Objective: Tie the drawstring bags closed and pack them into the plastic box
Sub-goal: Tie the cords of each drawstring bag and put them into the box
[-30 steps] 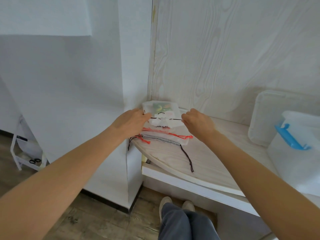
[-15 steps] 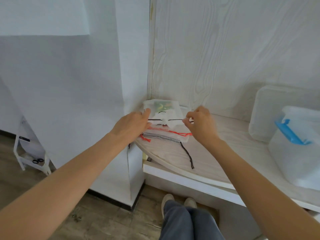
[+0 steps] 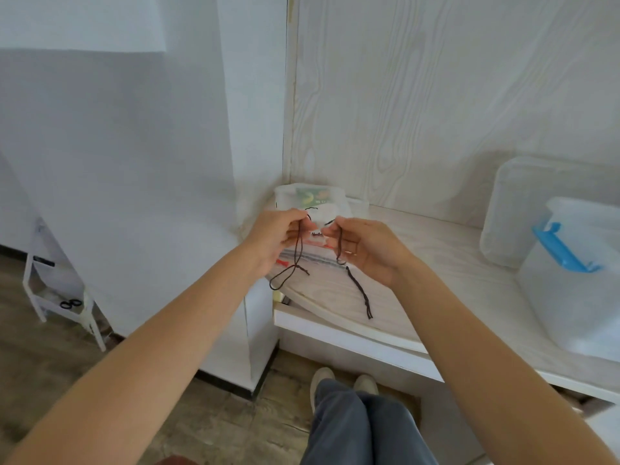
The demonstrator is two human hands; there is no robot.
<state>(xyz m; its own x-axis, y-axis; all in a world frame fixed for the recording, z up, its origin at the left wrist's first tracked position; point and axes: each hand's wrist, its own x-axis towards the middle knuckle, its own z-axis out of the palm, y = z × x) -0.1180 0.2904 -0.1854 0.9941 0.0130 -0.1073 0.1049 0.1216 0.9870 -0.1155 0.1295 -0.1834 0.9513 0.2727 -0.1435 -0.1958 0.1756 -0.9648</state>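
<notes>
A white translucent drawstring bag with a green pack inside lies on top of a small pile in the corner of the wooden shelf. My left hand pinches one dark drawstring, whose looped end hangs below it. My right hand pinches the other dark string. Both hands sit close together over the bag's gathered mouth. Under it lie other flat bags, one with a red cord, one with a dark cord trailing toward the shelf's edge. The plastic box with a blue latch stands at the right.
The box's clear lid leans against the wood-grain back wall behind the box. A white wall panel closes the left side of the corner. On the floor at far left stands a small white rack with scissors. My legs and shoes show below the shelf.
My hands have come together from the bag's sides to its middle. The drawstrings, stretched tight before, now hang slack from my fingers, and the bag's mouth is bunched.
</notes>
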